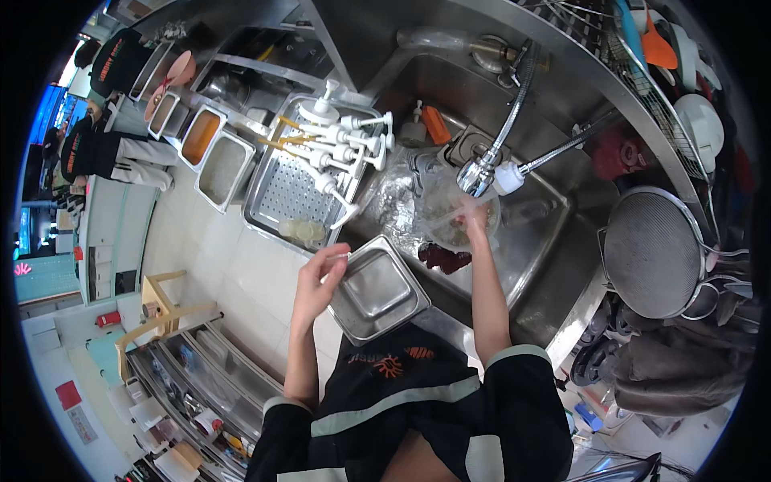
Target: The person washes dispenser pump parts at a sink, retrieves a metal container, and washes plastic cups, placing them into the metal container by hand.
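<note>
My left hand (322,277) is raised at the left edge of an empty stainless steel pan (378,289), its fingers bent; whether it holds something small is unclear. Down in the sink (536,241), my right hand (473,217) reaches into a round clear container (443,211) of water, below a chrome faucet head (476,175); its fingers are blurred by the water. A dark red thing (444,258) lies on the sink floor beside the container. White pump dispensers (337,144) lie on a perforated steel tray (289,193) left of the sink.
A large round mesh strainer (653,253) stands at the right rim, under a wire rack (656,102) of utensils. An orange bottle (435,125) and a steel pan (476,144) sit in the sink's back. Two people (90,150) stand at the far left beyond steel food pans (223,172).
</note>
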`<state>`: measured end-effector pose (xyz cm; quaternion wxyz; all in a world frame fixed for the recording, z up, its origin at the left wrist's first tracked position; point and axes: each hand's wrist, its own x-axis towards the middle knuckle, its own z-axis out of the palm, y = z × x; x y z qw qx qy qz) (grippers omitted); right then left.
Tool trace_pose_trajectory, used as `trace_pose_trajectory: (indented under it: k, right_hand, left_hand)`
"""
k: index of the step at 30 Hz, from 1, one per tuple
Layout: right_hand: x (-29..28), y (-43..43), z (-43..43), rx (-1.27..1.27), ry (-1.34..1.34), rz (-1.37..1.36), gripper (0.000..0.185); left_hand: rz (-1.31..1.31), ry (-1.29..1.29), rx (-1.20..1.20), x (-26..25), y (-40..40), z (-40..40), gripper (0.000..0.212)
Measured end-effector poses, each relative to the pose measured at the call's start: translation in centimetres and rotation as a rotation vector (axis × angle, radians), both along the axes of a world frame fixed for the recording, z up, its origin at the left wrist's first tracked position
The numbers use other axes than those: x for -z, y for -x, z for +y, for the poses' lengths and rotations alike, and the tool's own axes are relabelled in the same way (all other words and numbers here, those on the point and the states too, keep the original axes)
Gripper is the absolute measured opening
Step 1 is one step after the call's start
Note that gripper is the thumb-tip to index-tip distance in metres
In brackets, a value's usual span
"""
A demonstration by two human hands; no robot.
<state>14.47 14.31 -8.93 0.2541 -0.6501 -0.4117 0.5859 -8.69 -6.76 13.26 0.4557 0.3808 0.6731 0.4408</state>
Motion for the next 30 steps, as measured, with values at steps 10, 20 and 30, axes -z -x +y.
trace_pose_trajectory:
  k: [10,20,30]
  right_hand:
    - [-6.2,-0.2,0.5,0.004,-0.05,0.148,0.01]
    - [-8.2,-1.7,-0.1,0.088,0.092,0.656,0.021]
    - [-6.5,-3.0,0.8,0.274,0.092,0.873,0.022]
  left_hand:
    - [-0.021,-0.114,0.142,2.9,-3.5,9.1,0.019]
    - [-0.024,-0.087,0.486,11.9,-8.8,18.2,0.015]
    - [-0.555,0.053,0.43,12.7,-9.4,18.7,0.014]
